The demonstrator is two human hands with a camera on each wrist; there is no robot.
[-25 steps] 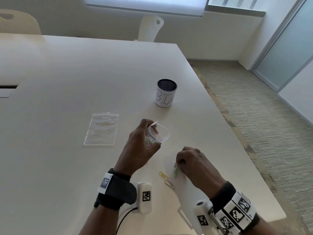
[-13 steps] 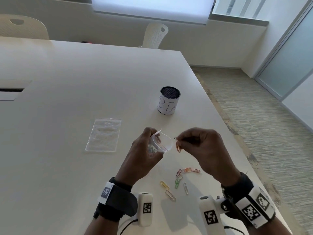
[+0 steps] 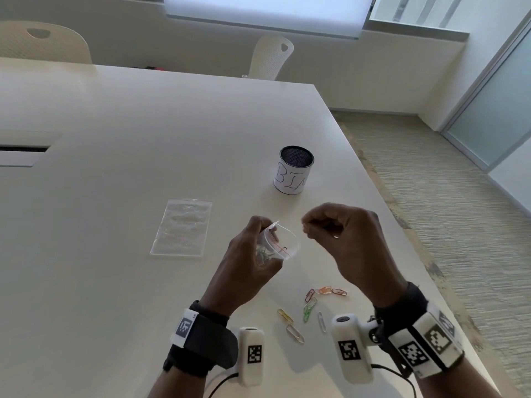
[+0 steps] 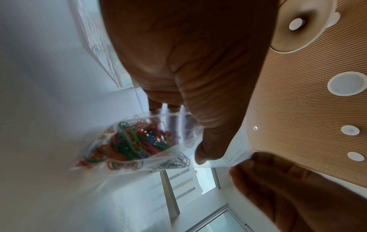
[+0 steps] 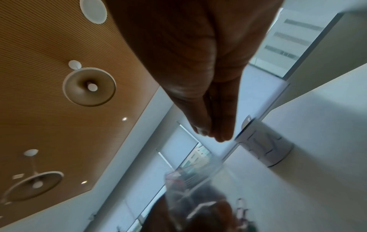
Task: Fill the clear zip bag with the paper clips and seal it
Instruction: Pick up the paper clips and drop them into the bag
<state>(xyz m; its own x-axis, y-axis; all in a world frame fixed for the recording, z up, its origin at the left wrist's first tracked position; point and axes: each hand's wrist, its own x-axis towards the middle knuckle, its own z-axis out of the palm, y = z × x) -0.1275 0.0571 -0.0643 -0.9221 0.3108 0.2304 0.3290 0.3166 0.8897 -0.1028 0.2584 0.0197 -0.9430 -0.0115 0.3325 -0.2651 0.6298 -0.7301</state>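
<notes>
The left hand (image 3: 247, 262) grips the zip bag (image 3: 275, 245), mouth open; keep it wide. The right hand (image 3: 344, 239) is pinched, seemingly empty; gather several loose paper clips (image 3: 310, 307) each trip.

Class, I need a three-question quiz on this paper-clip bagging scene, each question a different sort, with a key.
1. True or false: the zip bag in the left hand is sealed.
2. Where do the loose clips lie? A) in the bin B) on the table C) on the spare bag
3. Fill in: the right hand hovers beside the bag's ____.

Key: 1 false; 2 B; 3 mouth
</notes>
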